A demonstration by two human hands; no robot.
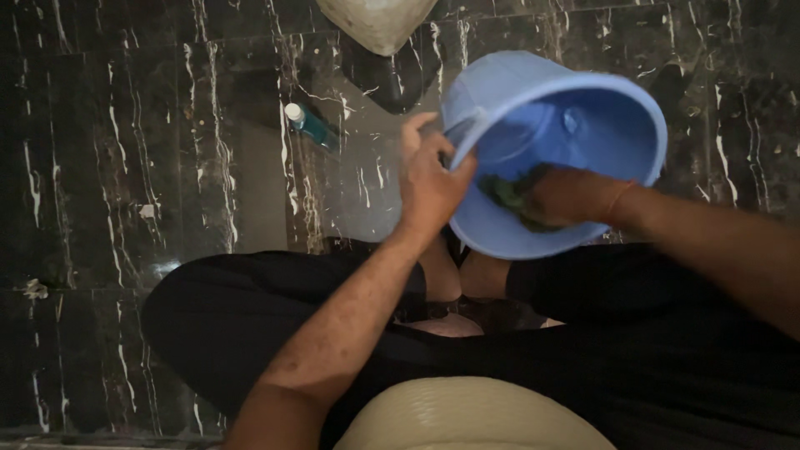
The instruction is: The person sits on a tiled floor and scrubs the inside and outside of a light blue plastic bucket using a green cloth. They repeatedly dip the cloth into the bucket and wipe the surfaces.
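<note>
A dark marble floor with white veins runs under the seated person, a teal bottle lying on it toward the far edge. The blue bucket is tipped on its side above the lap, mouth facing the person; the left hand has its fingers clenched over the near rim. The right hand reaches inside, forearm angled in from the right, pressing a green scrub pad against the lower wall, its grip closed on it.
</note>
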